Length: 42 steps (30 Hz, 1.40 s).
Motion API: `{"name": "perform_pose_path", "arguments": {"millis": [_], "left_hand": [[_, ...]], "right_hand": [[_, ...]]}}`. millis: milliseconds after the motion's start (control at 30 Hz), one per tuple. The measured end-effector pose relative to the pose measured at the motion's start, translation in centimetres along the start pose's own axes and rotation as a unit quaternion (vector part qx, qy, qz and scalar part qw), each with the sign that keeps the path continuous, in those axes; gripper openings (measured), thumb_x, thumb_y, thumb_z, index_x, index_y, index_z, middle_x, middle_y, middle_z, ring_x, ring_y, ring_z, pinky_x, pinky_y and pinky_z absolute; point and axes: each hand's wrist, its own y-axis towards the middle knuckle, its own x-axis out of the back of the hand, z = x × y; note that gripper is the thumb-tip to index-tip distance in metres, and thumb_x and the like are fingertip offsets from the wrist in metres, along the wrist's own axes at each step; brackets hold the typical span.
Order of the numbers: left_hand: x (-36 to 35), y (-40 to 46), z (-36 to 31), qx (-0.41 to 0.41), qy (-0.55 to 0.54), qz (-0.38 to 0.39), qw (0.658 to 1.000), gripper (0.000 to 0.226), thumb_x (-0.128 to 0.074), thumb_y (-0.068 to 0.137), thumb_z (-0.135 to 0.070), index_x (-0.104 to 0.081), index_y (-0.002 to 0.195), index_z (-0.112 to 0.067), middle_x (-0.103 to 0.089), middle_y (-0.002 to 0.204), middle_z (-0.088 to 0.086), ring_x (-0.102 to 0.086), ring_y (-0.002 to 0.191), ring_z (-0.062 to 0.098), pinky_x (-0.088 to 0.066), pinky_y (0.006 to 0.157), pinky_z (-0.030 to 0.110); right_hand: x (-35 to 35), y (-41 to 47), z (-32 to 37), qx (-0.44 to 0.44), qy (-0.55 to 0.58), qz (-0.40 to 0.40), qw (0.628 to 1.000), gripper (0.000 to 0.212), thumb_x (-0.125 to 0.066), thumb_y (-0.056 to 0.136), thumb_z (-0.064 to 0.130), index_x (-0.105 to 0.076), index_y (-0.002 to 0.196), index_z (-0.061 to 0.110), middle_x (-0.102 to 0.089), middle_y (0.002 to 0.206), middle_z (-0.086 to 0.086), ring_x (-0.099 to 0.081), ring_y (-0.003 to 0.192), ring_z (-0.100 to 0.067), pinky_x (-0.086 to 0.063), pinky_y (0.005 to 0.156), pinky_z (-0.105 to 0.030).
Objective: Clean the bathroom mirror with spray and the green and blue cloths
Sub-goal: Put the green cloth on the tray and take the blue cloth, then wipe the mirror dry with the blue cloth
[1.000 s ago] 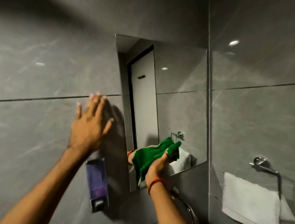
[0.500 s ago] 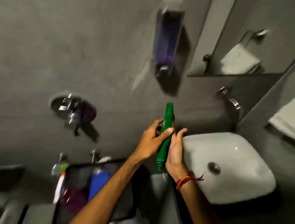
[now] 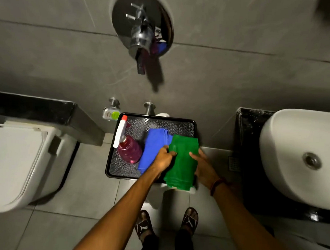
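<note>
A folded green cloth (image 3: pixel 182 161) lies over the right side of a black tray (image 3: pixel 157 118) below me. My left hand (image 3: pixel 163 158) grips its left edge, and my right hand (image 3: pixel 204 167) holds its right edge. A folded blue cloth (image 3: pixel 153 149) lies in the tray just left of the green one, partly under my left hand. At the tray's left side lies a spray bottle (image 3: pixel 128 147) with pink liquid and a white trigger head. The mirror is out of view.
A white toilet (image 3: pixel 20 165) stands at the left. A white basin (image 3: pixel 300 157) on a black counter is at the right. A chrome tap fitting (image 3: pixel 142 31) projects from the grey wall above. My feet in sandals (image 3: pixel 167 224) stand on the tiled floor.
My view swung from the mirror down to the tray. The green cloth left the mirror, was held folded upright between both hands, and now rests on the tray.
</note>
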Motion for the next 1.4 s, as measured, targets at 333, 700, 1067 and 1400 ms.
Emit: {"name": "perform_pose_path", "arguments": {"millis": [333,700,1067,1400], "left_hand": [[1.5,2.4,-1.2,-0.038,0.487,-0.237,0.84,0.054,-0.053,0.101,-0.009,-0.038,0.15,0.008,-0.045,0.149,0.03,-0.047,0.136,0.044,-0.049,0.108,0.045],[1.5,-1.8,-6.8,-0.044,0.352,-0.213,0.91,0.037,-0.056,0.097,-0.019,-0.06,0.131,-0.003,-0.06,0.14,0.025,-0.057,0.132,0.046,-0.049,0.106,0.052],[-1.6,-22.4,-31.5,-0.513,0.254,-0.143,0.807,0.054,-0.073,0.087,-0.015,-0.059,0.138,-0.01,-0.057,0.12,0.006,-0.062,0.103,0.02,-0.04,0.079,0.008],[-7.0,-37.2,-52.1,-0.771,0.272,-0.146,0.556,0.037,-0.07,0.095,-0.022,-0.064,0.13,-0.013,-0.072,0.121,0.004,-0.068,0.115,0.017,-0.049,0.097,0.026]], "right_hand": [[-0.5,6.5,-3.0,0.101,-0.313,-0.184,0.926,0.041,-0.058,0.087,-0.001,-0.062,0.128,-0.001,-0.072,0.116,-0.018,-0.064,0.085,-0.024,-0.037,0.054,-0.009],[0.4,1.8,0.8,0.149,-0.198,-0.15,0.957,0.023,-0.063,0.093,0.006,-0.07,0.115,0.005,-0.075,0.11,-0.015,-0.071,0.099,-0.035,-0.058,0.086,-0.041],[-0.4,-13.7,26.4,0.321,0.237,0.114,0.91,0.047,-0.044,0.099,0.053,-0.068,0.132,0.028,-0.075,0.124,0.002,-0.072,0.11,-0.009,-0.061,0.08,-0.028],[12.7,-24.8,44.6,0.495,0.395,0.073,0.77,0.059,-0.054,0.095,0.059,-0.065,0.135,0.017,-0.072,0.13,-0.01,-0.071,0.116,-0.029,-0.058,0.096,-0.041]]}}
